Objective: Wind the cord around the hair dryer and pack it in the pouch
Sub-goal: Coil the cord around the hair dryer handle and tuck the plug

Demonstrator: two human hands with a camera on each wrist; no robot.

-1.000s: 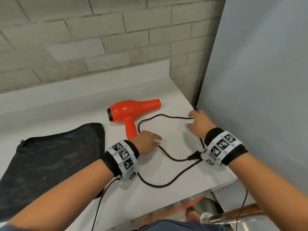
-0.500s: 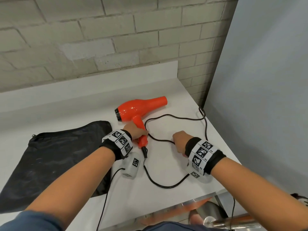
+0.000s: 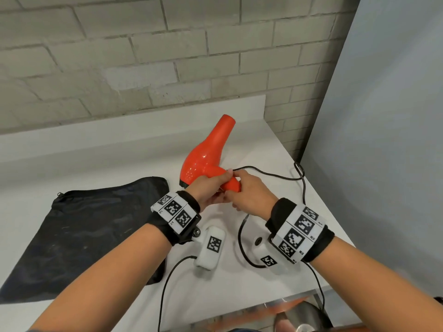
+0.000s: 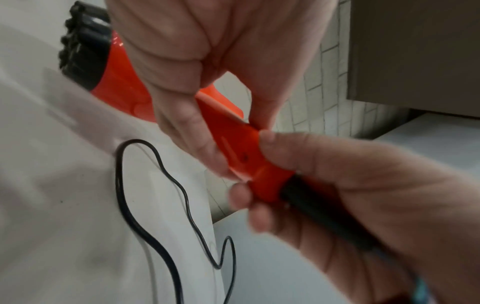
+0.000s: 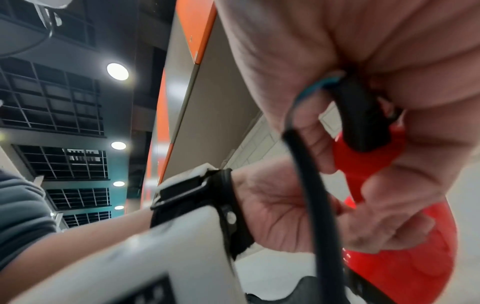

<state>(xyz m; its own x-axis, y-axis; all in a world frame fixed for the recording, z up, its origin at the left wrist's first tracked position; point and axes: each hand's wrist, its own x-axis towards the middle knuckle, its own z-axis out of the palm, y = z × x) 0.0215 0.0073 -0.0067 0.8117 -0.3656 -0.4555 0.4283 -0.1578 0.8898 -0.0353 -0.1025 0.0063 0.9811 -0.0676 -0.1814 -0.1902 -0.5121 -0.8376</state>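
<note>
Hair dryer (image 3: 206, 156): orange, lifted above the white counter (image 3: 107, 164) near the middle of the head view, nozzle pointing to about 1 o'clock, black rear grille toward 7 o'clock.
Left hand (image 3: 211, 185): wrapped around the handle close to the dryer body, fingers curled on it.
Right hand (image 3: 249, 190): closed on the lower end of the handle, where the black strain relief (image 4: 324, 216) comes out; touching the left hand.
Cord (image 3: 275, 174): black, not wound; leaving the hands toward 3 o'clock, with a small loop near the counter's right edge, then running back toward 6 o'clock under the right wrist.
Pouch (image 3: 91, 226): black, lying flat on the counter at 8 o'clock from the dryer, well apart from both hands.
Behind: grey brick wall (image 3: 143, 56) at 12 o'clock.
</note>
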